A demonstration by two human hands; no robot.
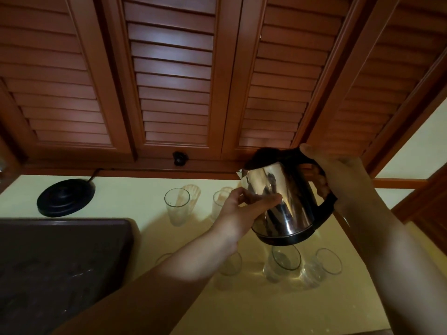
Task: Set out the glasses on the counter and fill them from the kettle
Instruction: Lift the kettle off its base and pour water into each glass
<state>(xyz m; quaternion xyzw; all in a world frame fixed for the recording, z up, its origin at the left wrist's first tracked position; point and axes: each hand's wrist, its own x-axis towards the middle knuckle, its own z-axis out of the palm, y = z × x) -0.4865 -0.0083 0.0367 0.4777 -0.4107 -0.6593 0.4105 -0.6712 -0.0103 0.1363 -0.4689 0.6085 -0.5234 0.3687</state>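
Observation:
A shiny steel kettle [287, 197] with a black handle and lid hangs in the air above the pale yellow counter [242, 305], tilted with its spout to the left. My right hand [338, 175] grips its handle. My left hand [244, 209] presses flat against its side below the spout. Several clear glasses stand on the counter: one tall glass [176, 206] at the back, another [219, 204] partly behind my left hand, and lower ones [283, 262] [326, 264] under the kettle. I cannot tell if any hold water.
The kettle's black base [65, 197] with its cord sits at the back left of the counter. A dark brown tray [60, 262] fills the left front. Louvred wooden cupboard doors [174, 76] hang above, with a black knob [179, 158].

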